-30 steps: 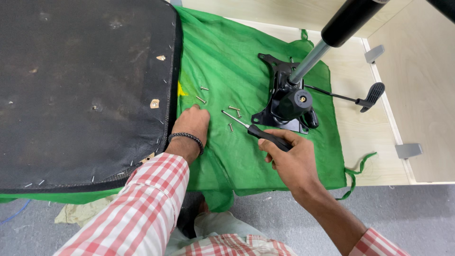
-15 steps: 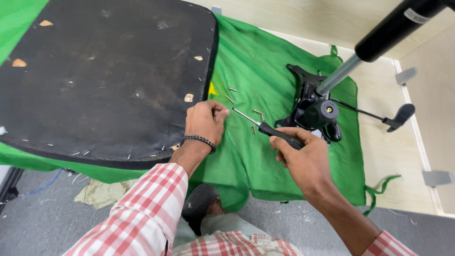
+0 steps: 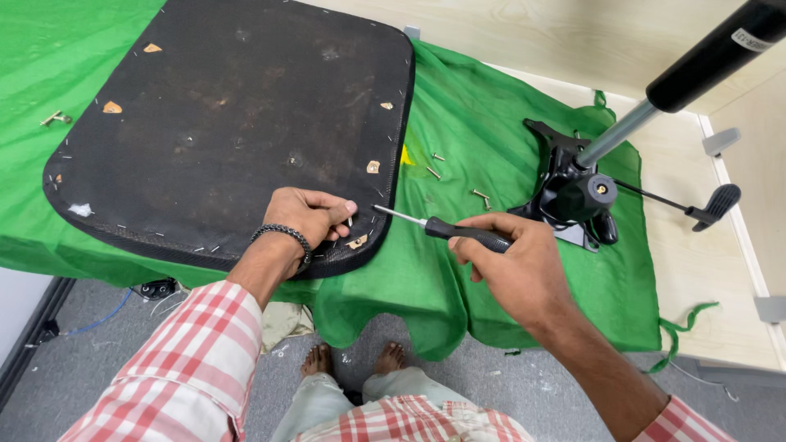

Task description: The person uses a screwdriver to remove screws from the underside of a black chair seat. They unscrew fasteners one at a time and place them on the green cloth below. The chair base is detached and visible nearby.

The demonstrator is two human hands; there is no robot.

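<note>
Right hand [image 3: 516, 266] clamped on the screwdriver [image 3: 446, 230], shaft pointing left at the left hand [image 3: 307, 217], whose fingers curl, seemingly pinching something tiny, on the seat pad [image 3: 229, 131] corner.

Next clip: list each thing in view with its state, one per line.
Seat pad: underside up on green cloth.
Screwdriver: gripped in right hand, tip toward pad corner.
Left hand: resting on pad edge.
Chair mechanism: detached, on cloth.
Screws: loose on cloth.
</note>
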